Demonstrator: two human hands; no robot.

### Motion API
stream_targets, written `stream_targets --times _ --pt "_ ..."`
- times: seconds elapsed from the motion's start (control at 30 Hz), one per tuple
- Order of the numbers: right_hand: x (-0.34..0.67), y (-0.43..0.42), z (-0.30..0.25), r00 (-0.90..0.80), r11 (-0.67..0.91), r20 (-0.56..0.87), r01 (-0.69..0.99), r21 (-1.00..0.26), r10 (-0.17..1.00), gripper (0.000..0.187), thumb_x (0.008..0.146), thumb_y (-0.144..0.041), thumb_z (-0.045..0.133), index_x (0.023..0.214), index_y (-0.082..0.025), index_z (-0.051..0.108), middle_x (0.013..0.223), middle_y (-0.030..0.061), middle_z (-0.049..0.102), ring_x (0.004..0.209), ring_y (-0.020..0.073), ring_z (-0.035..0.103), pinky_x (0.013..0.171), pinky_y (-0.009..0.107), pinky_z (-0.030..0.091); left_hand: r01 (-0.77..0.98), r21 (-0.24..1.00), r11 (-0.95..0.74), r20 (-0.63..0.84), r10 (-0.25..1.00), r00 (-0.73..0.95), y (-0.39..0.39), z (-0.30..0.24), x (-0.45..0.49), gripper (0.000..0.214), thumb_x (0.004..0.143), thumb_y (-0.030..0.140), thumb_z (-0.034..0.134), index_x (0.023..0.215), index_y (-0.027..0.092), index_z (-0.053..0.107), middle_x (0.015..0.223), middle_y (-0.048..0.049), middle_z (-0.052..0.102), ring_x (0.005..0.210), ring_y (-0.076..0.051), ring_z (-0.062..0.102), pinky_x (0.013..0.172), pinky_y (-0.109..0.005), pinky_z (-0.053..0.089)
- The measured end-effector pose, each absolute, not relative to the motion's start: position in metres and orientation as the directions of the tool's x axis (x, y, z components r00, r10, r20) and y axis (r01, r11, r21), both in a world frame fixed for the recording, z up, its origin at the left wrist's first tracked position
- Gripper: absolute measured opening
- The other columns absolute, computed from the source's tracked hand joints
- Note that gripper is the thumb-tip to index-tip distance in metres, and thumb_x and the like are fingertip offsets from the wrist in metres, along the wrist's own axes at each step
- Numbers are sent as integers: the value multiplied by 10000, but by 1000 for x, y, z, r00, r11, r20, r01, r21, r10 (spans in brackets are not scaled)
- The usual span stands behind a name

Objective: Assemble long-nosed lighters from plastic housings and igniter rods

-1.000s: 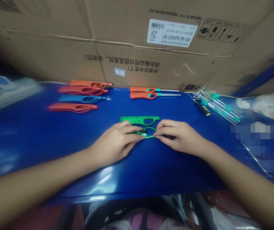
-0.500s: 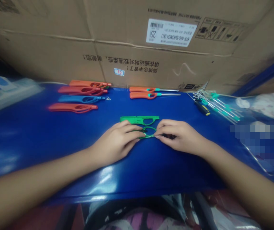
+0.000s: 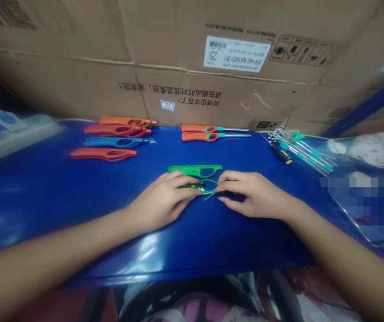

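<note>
My left hand (image 3: 165, 197) is closed on the left part of a green lighter shell half (image 3: 216, 182), covering most of its body. Small inner parts show between the fingertips and the shell's trigger loop. At the loop's right end are the curled fingers of my right hand (image 3: 252, 194), gripping the shell there, with the thumb slightly lower and a small gap beside it. A thin, pale, rod-like piece (image 3: 208, 197) sticks out just below the loop. Directly behind lies a second green shell half (image 3: 195, 170), flat on the blue table (image 3: 138, 250).
Orange and blue lighter shells (image 3: 111, 154) lie at the back left. Two orange lighters with metal tubes (image 3: 198, 136) rest at the back middle. A black-and-yellow screwdriver (image 3: 282, 155) lies by metal rods with teal parts (image 3: 312, 154). A large cardboard box (image 3: 178, 40) stands behind.
My right thumb has moved down and away from the index finger. The pale thin piece now shows below the green loop. The left hand keeps its hold; the view has shifted slightly.
</note>
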State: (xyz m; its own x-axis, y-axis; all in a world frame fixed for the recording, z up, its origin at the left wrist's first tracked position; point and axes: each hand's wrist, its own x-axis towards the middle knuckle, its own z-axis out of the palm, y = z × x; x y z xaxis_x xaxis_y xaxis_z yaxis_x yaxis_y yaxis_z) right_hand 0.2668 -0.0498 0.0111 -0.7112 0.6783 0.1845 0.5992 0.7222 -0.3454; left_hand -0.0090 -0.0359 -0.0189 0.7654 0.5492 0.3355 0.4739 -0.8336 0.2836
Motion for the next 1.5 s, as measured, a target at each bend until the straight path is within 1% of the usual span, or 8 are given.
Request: stream_targets --times 0.27,0.43,0.57,0.67,0.8,0.9,1.17,1.5 --pt "268 -50 12 -718 735 200 590 -335 667 209 942 -226 569 1091 -231 716 1095 43 687 894 159 675 761 282 522 461 300 -835 322 543 775 -33 -16 -9 277 1019 228 498 1198 277 703 1284 -50 676 1168 -255 602 960 -449 499" --pt "269 -45 13 -657 744 359 525 -414 663 209 947 -214 564 1100 -194 704 1020 61 698 829 141 655 716 257 509 434 306 -847 361 526 770 -32 -18 -10 269 1017 231 500 1198 265 696 1267 -53 686 1171 -241 622 975 -438 501" --pt "285 -29 12 -427 645 517 666 -375 742 192 925 -239 578 1015 -190 740 741 8 663 611 122 576 614 252 455 427 315 -847 372 524 766 -32 -15 -10 280 1009 278 529 1249 267 672 1280 -50 685 1186 -231 625 993 -422 501" --pt "314 -11 14 -86 376 584 838 -396 807 229 897 -270 560 982 -189 757 563 -28 549 526 136 522 592 264 438 433 306 -848 379 525 762 -33 -12 -11 281 1003 303 544 1252 266 671 1265 -43 692 1164 -225 631 994 -417 502" --pt "369 10 22 293 -143 460 932 -334 838 310 826 -204 544 1052 -198 756 807 46 707 710 191 638 711 288 490 432 285 -856 390 515 763 -33 -10 -10 281 1001 272 537 1246 258 675 1230 -46 705 1131 -223 638 964 -402 514" --pt "404 18 22 387 -287 413 915 -284 824 302 773 -165 554 977 -159 777 925 121 731 853 276 659 775 360 493 431 273 -860 396 509 764 -33 -10 -11 279 998 263 537 1237 255 681 1202 -51 714 1109 -227 644 940 -397 523" --pt "417 27 -1 475 -428 352 880 -207 806 260 802 -262 639 1011 -210 784 1117 144 685 1048 329 600 861 449 457 460 224 -859 413 511 754 -31 -9 -12 267 1002 293 539 1206 227 698 1161 -69 727 1059 -236 654 916 -410 532" --pt "421 27 -6 473 -430 344 881 -198 811 282 821 -288 631 1058 -200 756 1148 150 657 1060 321 568 863 442 434 487 183 -854 411 517 751 -31 -7 -12 277 992 341 552 1169 212 721 1125 -82 734 1019 -251 660 897 -425 535"
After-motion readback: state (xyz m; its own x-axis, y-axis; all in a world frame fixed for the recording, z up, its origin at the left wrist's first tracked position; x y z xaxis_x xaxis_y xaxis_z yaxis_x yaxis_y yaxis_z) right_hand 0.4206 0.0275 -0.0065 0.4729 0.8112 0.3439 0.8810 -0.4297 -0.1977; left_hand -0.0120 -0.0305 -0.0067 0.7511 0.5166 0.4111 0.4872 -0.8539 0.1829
